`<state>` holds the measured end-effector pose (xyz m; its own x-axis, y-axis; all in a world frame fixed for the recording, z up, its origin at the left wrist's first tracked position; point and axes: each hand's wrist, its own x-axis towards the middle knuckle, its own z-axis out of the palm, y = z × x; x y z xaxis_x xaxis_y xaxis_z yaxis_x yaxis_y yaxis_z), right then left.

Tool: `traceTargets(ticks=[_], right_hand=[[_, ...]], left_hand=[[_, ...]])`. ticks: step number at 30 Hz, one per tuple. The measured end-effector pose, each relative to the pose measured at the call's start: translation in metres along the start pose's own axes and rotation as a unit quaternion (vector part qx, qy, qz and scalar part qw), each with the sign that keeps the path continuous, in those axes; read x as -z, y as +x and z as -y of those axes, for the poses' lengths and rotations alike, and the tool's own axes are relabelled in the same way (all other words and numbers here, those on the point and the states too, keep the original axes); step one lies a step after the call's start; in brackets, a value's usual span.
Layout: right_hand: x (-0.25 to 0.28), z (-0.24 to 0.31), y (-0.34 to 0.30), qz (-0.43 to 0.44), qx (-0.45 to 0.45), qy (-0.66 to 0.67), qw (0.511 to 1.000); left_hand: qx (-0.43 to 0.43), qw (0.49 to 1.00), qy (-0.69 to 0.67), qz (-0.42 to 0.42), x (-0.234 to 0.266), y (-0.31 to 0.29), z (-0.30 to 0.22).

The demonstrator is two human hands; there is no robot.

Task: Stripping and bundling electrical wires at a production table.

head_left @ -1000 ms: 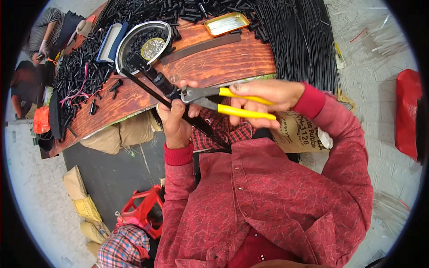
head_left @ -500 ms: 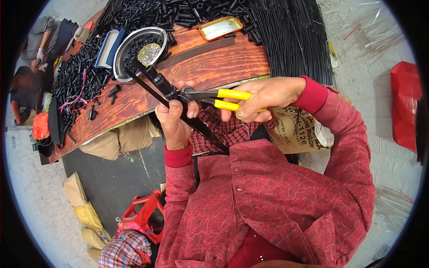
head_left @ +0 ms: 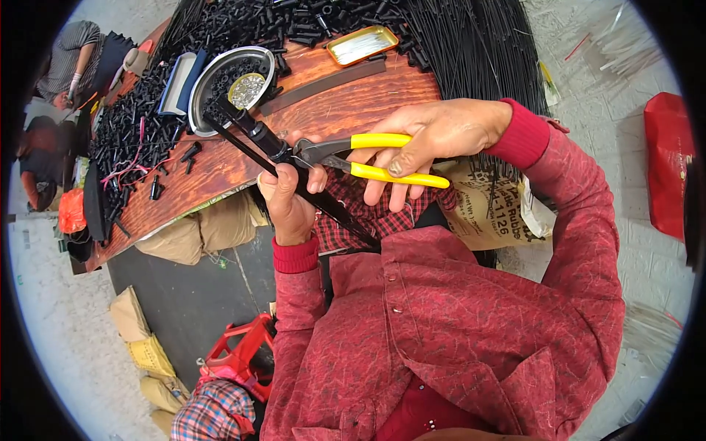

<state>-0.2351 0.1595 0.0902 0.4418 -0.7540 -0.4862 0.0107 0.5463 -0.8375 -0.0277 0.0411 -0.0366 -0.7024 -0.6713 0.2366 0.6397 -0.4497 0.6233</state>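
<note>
My left hand (head_left: 287, 204) is closed round several long, thin black rods and a thicker black tube fitting (head_left: 268, 141), which slant up toward the table. In my right hand (head_left: 460, 132) is a pair of pliers (head_left: 381, 140) with yellow handles, spread apart, one under the thumb and palm side and one past the fingers. The dark jaws sit beside the tube fitting, close to my left fingertips. A thin bright wire shows near the jaws; whether they grip it is too small to tell.
On the wooden table (head_left: 346, 106) are a metal bowl (head_left: 194, 103) of black pieces, a small dish (head_left: 248, 90) of shiny bits, a gold-rimmed tin (head_left: 362, 45), loose black tubes (head_left: 294, 16) and long black rods (head_left: 482, 66). A red stool (head_left: 239, 353) stands lower left; another person (head_left: 70, 59) is upper left.
The plier handles have spread apart, and the fingers of my right hand have loosened and stretched. My left hand keeps its hold on the rods and fitting.
</note>
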Motion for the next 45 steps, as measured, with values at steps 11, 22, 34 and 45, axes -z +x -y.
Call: traceTargets(ticks=[11,22,34,45], right_hand=[[0.003,0.006,0.0,-0.003,0.014,-0.076,0.997],[0.002,0.006,0.006,-0.021,0.015,-0.152,0.988],[-0.026,-0.04,0.039,-0.128,0.086,-0.098,0.983],[-0.033,-0.045,0.043,-0.16,0.089,-0.118,0.976]], left_hand=[[0.005,1.0,-0.001,0.005,0.002,0.003,0.001],[0.009,1.0,-0.012,0.01,0.006,0.004,0.001],[0.004,0.999,-0.036,-0.005,0.024,0.004,0.003],[-0.016,1.0,-0.013,0.001,0.02,0.006,0.003]])
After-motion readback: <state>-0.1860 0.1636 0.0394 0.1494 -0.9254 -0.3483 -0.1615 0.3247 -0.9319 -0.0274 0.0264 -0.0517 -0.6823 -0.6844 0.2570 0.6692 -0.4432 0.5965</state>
